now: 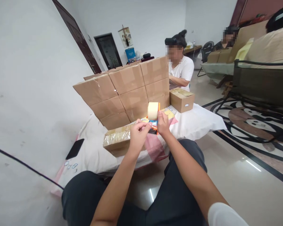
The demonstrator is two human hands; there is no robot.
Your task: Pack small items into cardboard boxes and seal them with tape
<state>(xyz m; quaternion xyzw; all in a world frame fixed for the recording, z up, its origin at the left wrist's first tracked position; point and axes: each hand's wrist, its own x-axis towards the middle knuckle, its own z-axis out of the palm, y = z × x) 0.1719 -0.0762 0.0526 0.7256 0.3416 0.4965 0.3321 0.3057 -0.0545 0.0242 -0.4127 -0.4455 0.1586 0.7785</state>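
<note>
My right hand (163, 123) grips the orange handle of a tape dispenser (153, 116) that carries a roll of tan packing tape, held upright above a small cardboard box (118, 141). My left hand (139, 133) is closed in a pinch at the dispenser's lower end, apparently on the tape's loose end. The box lies on a white sheet (91, 153) on the floor, its top glossy with tape.
A stack of sealed cardboard boxes (129, 88) stands behind. Another person in a white shirt (182, 70) sits beyond, with a taped box (182, 99) in front of them. A dark phone (74, 148) lies on the sheet at left. A second person sits at the far right.
</note>
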